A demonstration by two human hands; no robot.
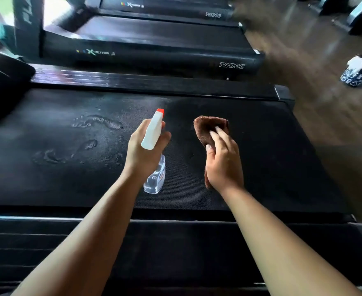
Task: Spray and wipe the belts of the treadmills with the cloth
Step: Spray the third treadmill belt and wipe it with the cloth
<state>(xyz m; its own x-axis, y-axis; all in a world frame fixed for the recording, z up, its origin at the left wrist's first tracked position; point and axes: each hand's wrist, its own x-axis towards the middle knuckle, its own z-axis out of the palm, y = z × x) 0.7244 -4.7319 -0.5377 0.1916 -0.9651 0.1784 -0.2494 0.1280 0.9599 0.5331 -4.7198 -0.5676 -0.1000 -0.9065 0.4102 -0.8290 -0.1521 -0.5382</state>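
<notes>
left hand [146, 149] grips spray bottle [153, 146], nozzle toward 12 o'clock over nearest belt [261, 157]. right hand [223, 161] holds brown cloth [207, 127]. wet patches at 9 o'clock; wiping them looks next.

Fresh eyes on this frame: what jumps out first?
A white trigger spray bottle with an orange nozzle tip, gripped by the left hand, sits mid-frame over the black treadmill belt. Just right of it, the right hand holds a brown terry cloth. Wet smears glisten on the belt's left half.
</notes>
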